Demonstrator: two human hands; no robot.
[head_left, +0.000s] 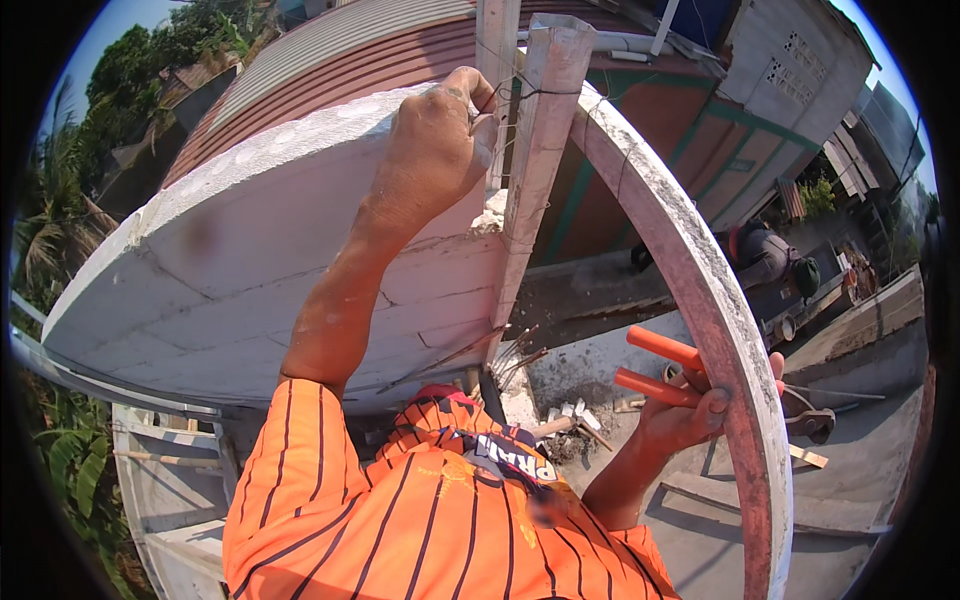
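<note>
My left hand is raised at the top of a white block wall. Its fingers are curled and pinched on thin wire, beside an upright timber post with wire wound around it. Lower on the right, my right hand is closed around the orange handles of a pair of pincers. A long timber with a whitish edge passes in front of the pincers and hides part of that hand. Beyond it the dark metal jaws of the pincers show.
A second upright timber stands just behind the post. A corrugated roof lies beyond the wall. Below at right, a person bends over, and planks lie on the concrete. A hammer rests below.
</note>
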